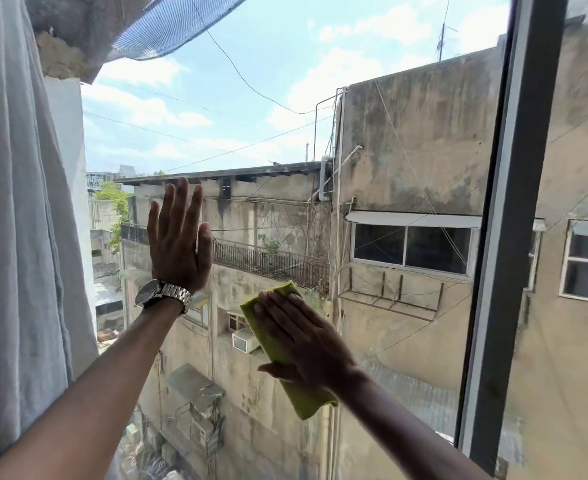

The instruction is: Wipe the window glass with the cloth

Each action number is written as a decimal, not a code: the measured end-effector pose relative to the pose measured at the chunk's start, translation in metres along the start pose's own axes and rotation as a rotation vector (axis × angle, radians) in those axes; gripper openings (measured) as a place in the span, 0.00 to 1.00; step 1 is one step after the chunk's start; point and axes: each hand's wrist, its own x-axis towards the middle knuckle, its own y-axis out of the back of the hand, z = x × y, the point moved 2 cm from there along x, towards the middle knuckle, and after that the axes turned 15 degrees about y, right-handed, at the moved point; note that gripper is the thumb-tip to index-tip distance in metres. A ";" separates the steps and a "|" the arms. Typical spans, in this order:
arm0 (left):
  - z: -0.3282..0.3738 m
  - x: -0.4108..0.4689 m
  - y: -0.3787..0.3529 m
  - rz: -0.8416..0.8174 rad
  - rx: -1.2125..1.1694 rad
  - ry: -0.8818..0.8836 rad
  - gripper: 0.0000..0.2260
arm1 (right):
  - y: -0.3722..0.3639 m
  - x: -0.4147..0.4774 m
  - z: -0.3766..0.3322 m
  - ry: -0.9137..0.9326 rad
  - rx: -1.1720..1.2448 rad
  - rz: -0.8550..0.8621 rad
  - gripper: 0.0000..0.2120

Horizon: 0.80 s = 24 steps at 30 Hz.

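Observation:
A large window pane (285, 98) fills the middle of the head view, with sky and weathered buildings behind it. My right hand (306, 337) lies flat on a folded green cloth (268, 327) and presses it against the lower middle of the glass; the cloth's ends stick out above the fingers and below the wrist. My left hand (180, 237), with a metal wristwatch (164, 295) on the wrist, rests flat against the glass higher up and to the left, fingers together and pointing upward, holding nothing.
A pale grey curtain (18, 202) hangs along the left edge, close to my left forearm. A dark vertical window frame (514, 220) bounds the pane on the right, with another pane beyond it. Blue netting (167, 32) hangs outside at the top.

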 end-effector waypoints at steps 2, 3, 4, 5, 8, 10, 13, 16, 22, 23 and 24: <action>0.001 0.000 0.001 -0.003 0.002 0.004 0.26 | 0.003 -0.007 0.003 0.000 -0.016 -0.021 0.45; 0.001 0.000 0.001 -0.005 0.002 0.006 0.26 | 0.005 -0.010 0.006 0.002 -0.021 -0.030 0.45; 0.001 0.001 0.001 -0.006 0.001 0.008 0.26 | 0.007 -0.013 0.009 0.006 -0.026 -0.037 0.45; 0.001 0.000 0.000 -0.005 0.000 0.006 0.26 | 0.009 -0.016 0.011 0.012 -0.031 -0.041 0.45; -0.001 0.000 -0.003 -0.001 0.004 -0.004 0.26 | 0.015 -0.024 0.021 0.032 -0.040 -0.042 0.45; -0.003 0.000 -0.004 -0.004 0.008 -0.007 0.26 | 0.019 -0.027 0.026 0.035 -0.040 -0.036 0.45; -0.005 0.000 -0.005 -0.008 0.010 -0.018 0.26 | 0.023 -0.033 0.036 0.035 -0.045 -0.018 0.45; -0.004 0.000 -0.005 -0.009 0.006 -0.020 0.26 | 0.029 -0.033 0.045 0.055 -0.058 -0.018 0.45; 0.000 0.000 -0.004 -0.020 -0.002 -0.011 0.26 | 0.069 0.008 0.107 -0.169 -0.136 0.072 0.45; 0.001 0.000 -0.004 -0.019 -0.005 -0.013 0.26 | 0.078 0.024 0.120 -0.239 -0.155 0.104 0.45; 0.001 0.000 -0.005 -0.017 -0.003 -0.013 0.26 | 0.085 0.042 0.130 -0.322 -0.172 0.137 0.46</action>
